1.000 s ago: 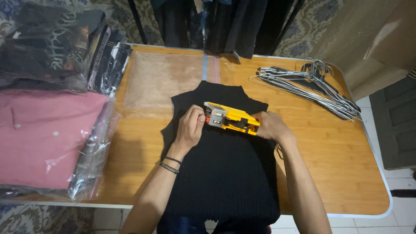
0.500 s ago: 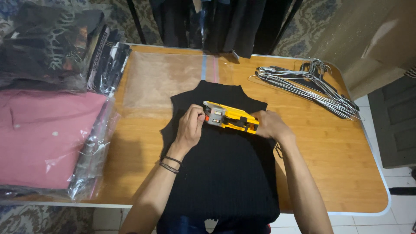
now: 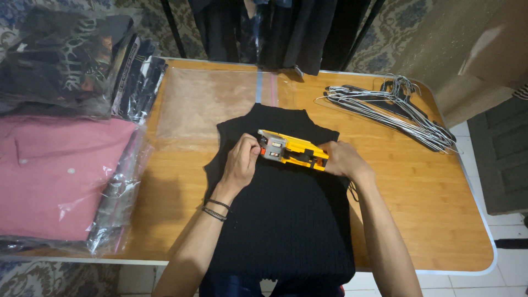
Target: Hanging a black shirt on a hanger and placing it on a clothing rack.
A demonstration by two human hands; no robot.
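A black ribbed sleeveless garment (image 3: 286, 220) lies flat on the wooden table (image 3: 418, 203), its neck pointing away from me. Over its upper chest I hold a yellow and grey hand tool (image 3: 291, 151). My left hand (image 3: 242, 162) grips the tool's grey left end with the fingers curled round it. My right hand (image 3: 341, 160) holds the yellow right end. The tool lies almost level, tilted slightly down to the right, just above the fabric.
A clear plastic bag (image 3: 212, 102) lies flat behind the garment. Several wire hangers (image 3: 385, 110) are heaped at the back right. Bagged clothes, pink (image 3: 55, 176) and dark (image 3: 66, 60), are stacked at the left. Dark garments (image 3: 275, 27) hang beyond the table.
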